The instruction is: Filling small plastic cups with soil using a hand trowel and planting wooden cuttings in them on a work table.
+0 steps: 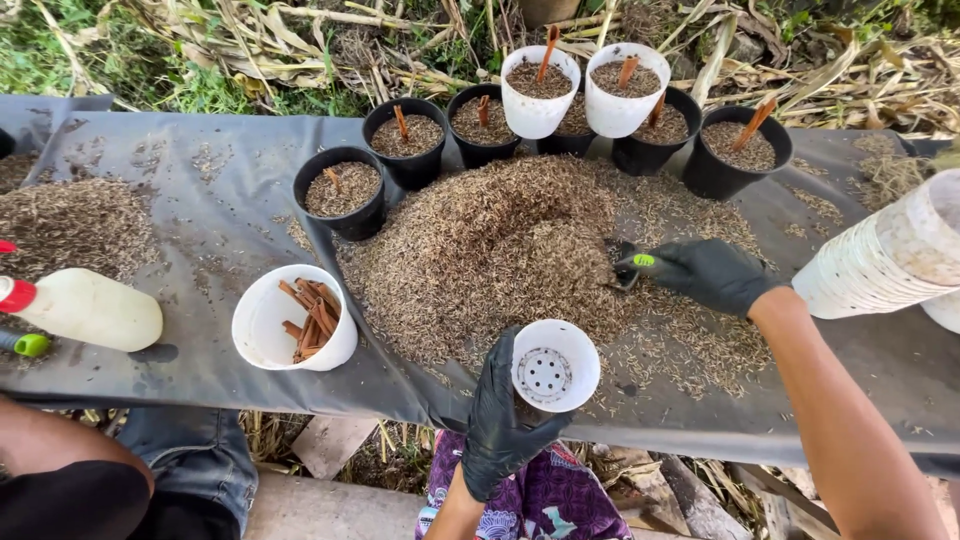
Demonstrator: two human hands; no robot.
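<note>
- At the far left of the grey sheet (200, 200) lies a cream plastic bottle (90, 308) on its side, with a red cap; just under it is a small green tube end (28, 344). I can see no label on the bottle.
- At the right edge a long stack of white cups (885, 260) lies on its side, one cup inside the other.
- Near the back edge stand six black pots (345, 195) and two white pots (538, 95). Each is filled with brown husk and has one brown stick standing in it.
- A white cup (293, 318) near the front left holds several brown sticks and no husk.
- A big heap of brown husk (490, 250) lies in the middle of the sheet, and a smaller heap (70, 225) is at the left.
- My left hand (500, 420), in a black glove, has its fingers wrapped around the side of an empty white pot (555, 365). I hold the pot at the front edge of the sheet, just before the big heap. It is tilted to me, so the round holes in its bottom show.
- My right hand (710, 272), also in a black glove, has its fingers closed around a small scoop with a green handle (630, 265), and the scoop touches the right side of the heap.
- At the lower left is the knee of another person (70, 480).
</note>
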